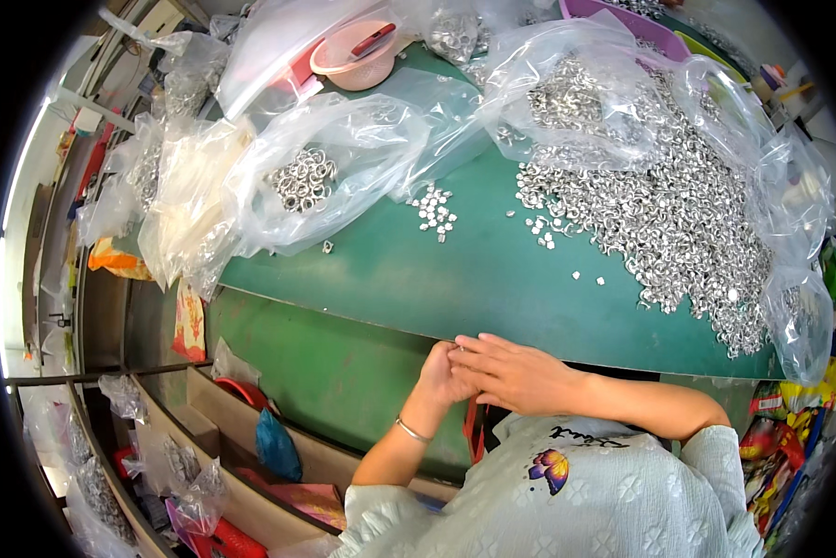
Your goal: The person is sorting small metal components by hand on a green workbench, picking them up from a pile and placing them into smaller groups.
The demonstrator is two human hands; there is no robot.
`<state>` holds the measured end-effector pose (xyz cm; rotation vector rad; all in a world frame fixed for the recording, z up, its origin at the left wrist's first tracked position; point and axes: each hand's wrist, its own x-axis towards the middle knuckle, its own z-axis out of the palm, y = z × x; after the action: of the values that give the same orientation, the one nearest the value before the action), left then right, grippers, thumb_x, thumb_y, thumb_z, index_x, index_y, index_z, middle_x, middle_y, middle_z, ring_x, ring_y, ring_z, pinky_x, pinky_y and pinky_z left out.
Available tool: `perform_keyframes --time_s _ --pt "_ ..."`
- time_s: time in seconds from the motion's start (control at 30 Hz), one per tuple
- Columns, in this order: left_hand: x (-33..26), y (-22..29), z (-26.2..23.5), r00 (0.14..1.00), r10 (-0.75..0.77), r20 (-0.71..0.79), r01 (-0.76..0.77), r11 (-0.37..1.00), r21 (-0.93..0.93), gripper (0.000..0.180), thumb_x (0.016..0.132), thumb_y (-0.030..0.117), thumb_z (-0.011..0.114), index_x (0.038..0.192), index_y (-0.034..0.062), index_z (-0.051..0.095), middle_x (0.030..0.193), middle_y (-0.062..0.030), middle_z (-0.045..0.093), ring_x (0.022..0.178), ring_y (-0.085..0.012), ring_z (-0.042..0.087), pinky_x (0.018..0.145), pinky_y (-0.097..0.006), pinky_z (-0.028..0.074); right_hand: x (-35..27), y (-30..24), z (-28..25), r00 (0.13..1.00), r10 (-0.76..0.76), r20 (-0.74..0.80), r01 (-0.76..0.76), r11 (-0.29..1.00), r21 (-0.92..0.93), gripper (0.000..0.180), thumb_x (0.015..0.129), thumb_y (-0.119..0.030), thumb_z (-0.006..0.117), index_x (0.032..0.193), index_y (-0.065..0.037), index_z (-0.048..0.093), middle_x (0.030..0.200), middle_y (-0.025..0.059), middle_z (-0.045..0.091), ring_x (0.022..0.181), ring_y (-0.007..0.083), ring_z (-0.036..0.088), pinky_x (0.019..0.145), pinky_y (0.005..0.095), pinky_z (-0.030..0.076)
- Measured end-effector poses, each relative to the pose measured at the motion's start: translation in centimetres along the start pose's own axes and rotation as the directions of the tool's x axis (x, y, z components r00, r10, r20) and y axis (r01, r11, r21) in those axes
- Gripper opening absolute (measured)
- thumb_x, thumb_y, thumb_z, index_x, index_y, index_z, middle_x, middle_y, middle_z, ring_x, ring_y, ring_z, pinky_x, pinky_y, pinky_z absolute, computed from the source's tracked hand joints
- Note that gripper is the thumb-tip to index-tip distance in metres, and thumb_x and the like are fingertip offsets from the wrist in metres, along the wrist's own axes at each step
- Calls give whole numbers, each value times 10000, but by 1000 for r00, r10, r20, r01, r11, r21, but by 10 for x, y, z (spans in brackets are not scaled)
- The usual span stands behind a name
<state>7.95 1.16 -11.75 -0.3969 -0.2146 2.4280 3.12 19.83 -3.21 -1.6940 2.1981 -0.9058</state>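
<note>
My left hand [439, 377] and my right hand [516, 372] are pressed together just below the near edge of the green table [409, 279]. Their fingertips meet around something very small and silvery; I cannot make out what it is. A thin bracelet circles my left wrist. A large heap of small silver metal rings [664, 214] spreads over the right half of the table, far from both hands. A small cluster of loose silver pieces [434, 211] lies near the table's middle.
Clear plastic bags [320, 177] with more metal rings crowd the table's left and back. A pink bowl [355, 56] stands at the rear, a purple tray [613, 19] beside it. Shelves with bags and red items [223, 502] run below on the left.
</note>
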Motion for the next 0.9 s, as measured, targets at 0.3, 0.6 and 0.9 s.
perform_keyframes --time_s 0.3,0.6,0.9 --pt "19 -18 3 982 77 -174 -10 935 354 409 950 155 465 1176 -179 529 1167 -311 605 1040 -368 646 902 -441 560 -36 13 -60 776 434 -458 -593 749 -295 600 859 -227 650 1346 41 422 1412 220 396 1361 426 319 1122 544 245" --pt "36 -48 -30 978 46 -206 30 935 354 326 957 157 523 1105 -123 602 1002 -230 677 837 -243 672 759 -323 569 -7 26 -26 718 575 -392 -675 713 -191 833 887 -310 641 1434 137 200 1514 312 200 1425 460 178 1167 510 178" --pt "41 -64 -23 955 68 -288 32 944 328 325 958 171 538 1092 -118 603 981 -230 675 849 -253 673 767 -328 573 25 47 -29 691 554 -465 -636 771 -26 724 910 -236 620 1428 110 251 1514 274 242 1414 426 232 1157 465 230"
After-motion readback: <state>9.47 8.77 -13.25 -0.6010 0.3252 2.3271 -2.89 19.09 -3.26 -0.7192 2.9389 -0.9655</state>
